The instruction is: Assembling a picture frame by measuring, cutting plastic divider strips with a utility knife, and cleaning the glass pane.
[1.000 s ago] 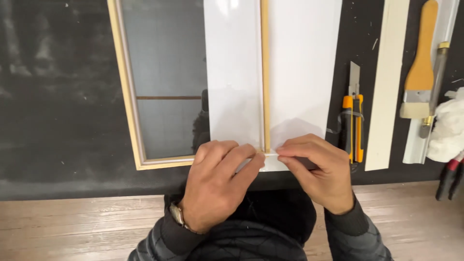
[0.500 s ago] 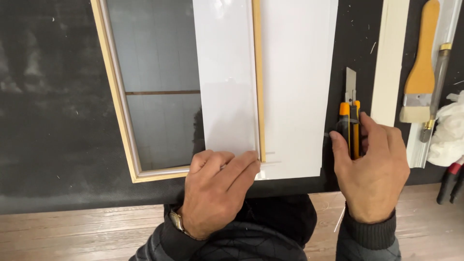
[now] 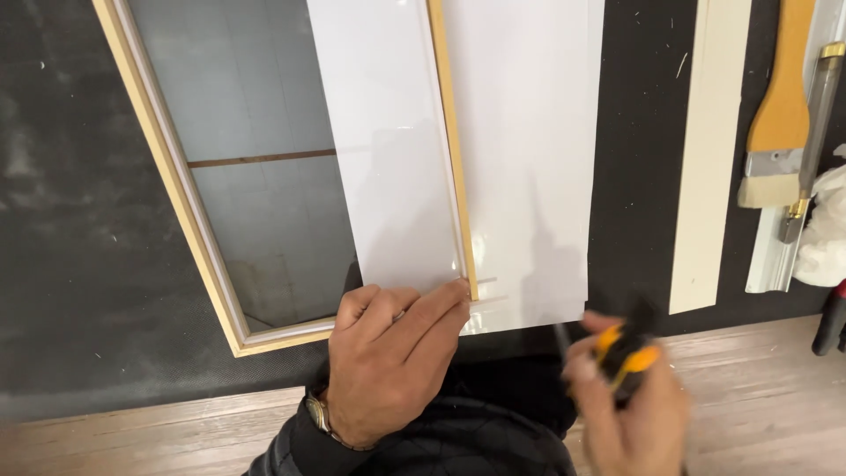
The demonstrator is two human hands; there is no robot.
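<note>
My left hand (image 3: 388,357) presses flat on the near corner of a glossy white sheet (image 3: 529,159), its fingertips at the foot of a thin wooden frame bar (image 3: 451,150). The sheet lies over a light wooden frame (image 3: 167,185) with a grey glass pane (image 3: 247,123). My right hand (image 3: 630,405), blurred, holds an orange and black utility knife (image 3: 627,353) just off the sheet's near right corner, over the table's front edge.
A black mat (image 3: 79,220) covers the table, with a wooden edge (image 3: 176,432) in front. On the right lie a cream strip (image 3: 705,159), a wooden-handled brush (image 3: 775,132), a white moulding (image 3: 775,260) and a white cloth (image 3: 828,229).
My right hand left the sheet's corner, reached the utility knife lying on the mat, picked it up and brought it down toward the sheet's near edge. My left hand stayed pressed down.
</note>
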